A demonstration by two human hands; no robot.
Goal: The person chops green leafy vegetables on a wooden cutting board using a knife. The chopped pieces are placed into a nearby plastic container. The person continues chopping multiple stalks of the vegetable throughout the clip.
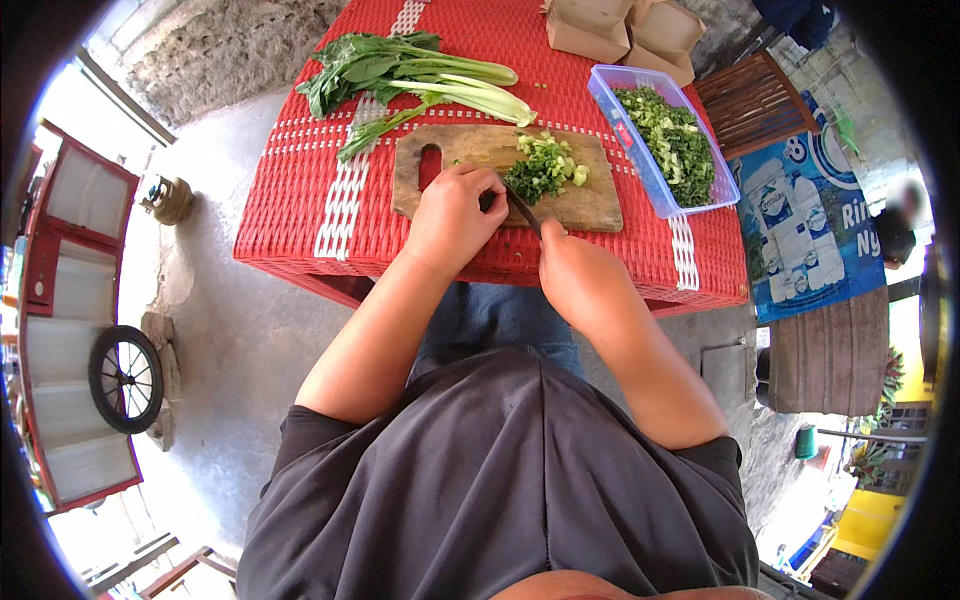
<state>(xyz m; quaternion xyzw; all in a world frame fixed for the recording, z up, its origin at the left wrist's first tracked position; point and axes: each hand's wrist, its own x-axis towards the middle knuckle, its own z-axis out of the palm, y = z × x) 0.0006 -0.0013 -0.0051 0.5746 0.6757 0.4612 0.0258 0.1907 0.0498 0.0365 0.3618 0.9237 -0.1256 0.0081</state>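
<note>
On a rectangular brown wooden chopping board (598, 205) atop the red-and-white woven tabletop (285, 215) lie chopped green leaves (538, 178). The right hand (582, 275) grasps a dark-bladed knife (522, 211); the left hand (452, 212) curls its fingers alongside, their hold unclear.

We see a red woven table (290, 195) with white checked bands, a brown cutting board (592, 207), chopped greens (543, 166) in dark and pale green, a translucent bluish-lilac tub (641, 160), tan cartons (588, 30) and a charcoal shirt (460, 470); the knife (524, 212) seems dark, though partly hidden.
</note>
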